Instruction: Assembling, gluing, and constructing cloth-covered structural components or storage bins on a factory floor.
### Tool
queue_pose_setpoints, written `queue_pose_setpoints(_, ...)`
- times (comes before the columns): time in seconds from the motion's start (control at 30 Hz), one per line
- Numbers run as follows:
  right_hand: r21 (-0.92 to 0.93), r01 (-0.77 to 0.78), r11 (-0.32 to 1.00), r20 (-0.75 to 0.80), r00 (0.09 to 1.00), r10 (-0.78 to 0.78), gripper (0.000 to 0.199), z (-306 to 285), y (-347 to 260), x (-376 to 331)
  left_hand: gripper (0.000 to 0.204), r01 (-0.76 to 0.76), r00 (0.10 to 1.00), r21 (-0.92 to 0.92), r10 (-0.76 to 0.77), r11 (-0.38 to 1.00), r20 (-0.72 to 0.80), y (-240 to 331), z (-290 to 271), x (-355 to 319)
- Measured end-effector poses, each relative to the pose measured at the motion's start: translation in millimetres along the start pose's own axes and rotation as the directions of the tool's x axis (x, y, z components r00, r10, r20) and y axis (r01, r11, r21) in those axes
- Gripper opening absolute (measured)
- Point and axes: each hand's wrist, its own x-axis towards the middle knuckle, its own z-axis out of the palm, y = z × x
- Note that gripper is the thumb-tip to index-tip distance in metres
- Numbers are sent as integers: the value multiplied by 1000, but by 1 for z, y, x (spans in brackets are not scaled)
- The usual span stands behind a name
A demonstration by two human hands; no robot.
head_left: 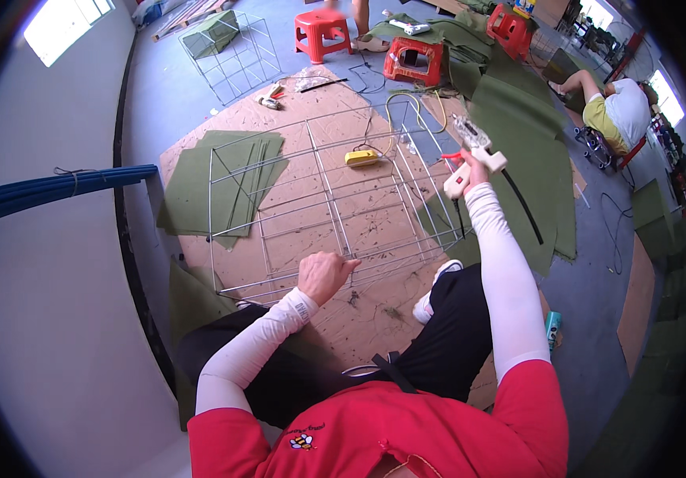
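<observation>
A silver wire frame (331, 209), shaped like an open box, lies in front of me on brown cardboard (311, 231). My left hand (323, 276) is closed on a thin bar at the frame's near side; its curled fingers are partly hidden. Above the frame's right end, my right hand (474, 170) grips a white glue gun (496, 161) with a red trigger. The gun's nozzle points up and away from me, and a long black glue stick trails from its back. Green fabric panels (231, 179) lie stacked under the frame's left end.
A yellow power strip (361, 158) with a cable sits among the bars. Another glue gun (270, 97) lies farther off. Beyond are red stools (321, 36), a second wire frame (235, 56) and green fabric (522, 119). Blue tubes (64, 185) jut from the left; a person (618, 111) sits right.
</observation>
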Motion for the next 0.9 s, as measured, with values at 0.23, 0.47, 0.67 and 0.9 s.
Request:
queue_pose_setpoints(0.23,-39,233,972,-125,964,-236,20,31,16,1,47,-8,997,112,16,994,-73,0,-13,4)
queue_pose_setpoints(0.47,87,120,989,-94,989,-112,12,61,12,-17,45,15,995,275,13,961,-101,-4,-16,-5)
queue_pose_setpoints(0.67,-52,121,991,-207,970,-129,20,60,23,-21,41,-52,979,313,110,948,-172,5,14,-18)
queue_pose_setpoints(0.9,94,18,995,27,999,-20,34,45,35,-1,37,-135,970,286,185,949,-155,-17,28,-6)
